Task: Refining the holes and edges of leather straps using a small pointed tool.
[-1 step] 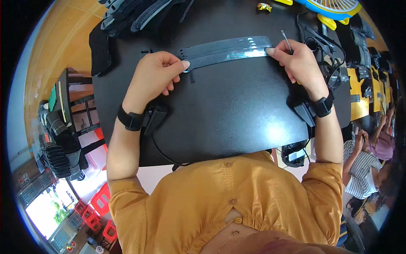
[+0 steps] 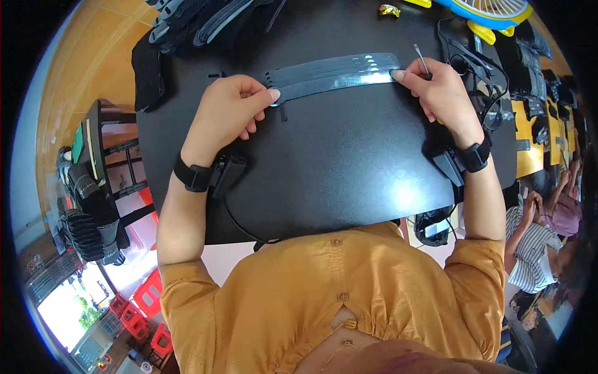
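Note:
Several dark straps (image 2: 330, 70) lie side by side across the far middle of the black table, with a shiny, light-catching surface on the nearest one. The left end of that nearest strap (image 2: 311, 90) is pinched between thumb and forefinger of my left hand (image 2: 233, 109). At its other end, the thumb and forefinger of my right hand (image 2: 439, 93) are closed on the strap. A thin tool with a metal shaft (image 2: 420, 56), like a small screwdriver, is also tucked in my right hand and points away from me; its handle is mostly hidden.
Stacked dark straps or fabric pieces (image 2: 180, 28) lie at the table's far left. A gold wrapper (image 2: 389, 10) and a blue-and-yellow fan (image 2: 489, 9) stand at the far side. Black cables and glasses (image 2: 492, 115) are right of my right hand. Other people sit further right.

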Demonstrator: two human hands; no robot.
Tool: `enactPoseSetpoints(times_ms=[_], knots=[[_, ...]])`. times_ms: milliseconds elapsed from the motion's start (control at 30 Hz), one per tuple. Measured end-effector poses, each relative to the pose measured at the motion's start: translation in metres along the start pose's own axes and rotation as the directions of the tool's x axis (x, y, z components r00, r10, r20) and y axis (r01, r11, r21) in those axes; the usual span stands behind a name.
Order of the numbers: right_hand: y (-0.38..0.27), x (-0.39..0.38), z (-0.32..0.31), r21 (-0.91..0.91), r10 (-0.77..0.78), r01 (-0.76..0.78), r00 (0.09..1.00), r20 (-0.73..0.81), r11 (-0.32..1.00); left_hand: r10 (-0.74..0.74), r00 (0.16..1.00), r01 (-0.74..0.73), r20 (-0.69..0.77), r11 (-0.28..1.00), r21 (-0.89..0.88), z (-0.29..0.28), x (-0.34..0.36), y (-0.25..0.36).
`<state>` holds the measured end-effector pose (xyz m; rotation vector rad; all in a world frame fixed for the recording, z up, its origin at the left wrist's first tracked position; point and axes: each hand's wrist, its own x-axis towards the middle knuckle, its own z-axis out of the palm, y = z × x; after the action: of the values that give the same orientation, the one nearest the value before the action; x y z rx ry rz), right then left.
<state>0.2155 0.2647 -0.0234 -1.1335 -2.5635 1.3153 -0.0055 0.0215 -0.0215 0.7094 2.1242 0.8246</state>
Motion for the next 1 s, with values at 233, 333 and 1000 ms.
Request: enactPoseSetpoints(times_ms=[233,333,1000], knots=[[-0.006,-0.001,0.003,-0.095,0.013,-0.015,1.0,-0.025,0.995,0.035,0.999,-0.032,-0.041,0.996,0.077,0.0,-0.005,0.002],[-0.006,-0.002,0.004,-0.091,-0.009,0.004,0.999,-0.05,0.996,0.0,0.999,0.01,-0.051,0.98,0.2,-0.001,-0.006,0.01],[-0.005,-0.065,-0.007,0.427,-0.189,0.18,0.982,-0.023,0.886,0.339,0.864,-0.046,-0.372,0.79,0.612,-0.03,-0.095,-0.065]])
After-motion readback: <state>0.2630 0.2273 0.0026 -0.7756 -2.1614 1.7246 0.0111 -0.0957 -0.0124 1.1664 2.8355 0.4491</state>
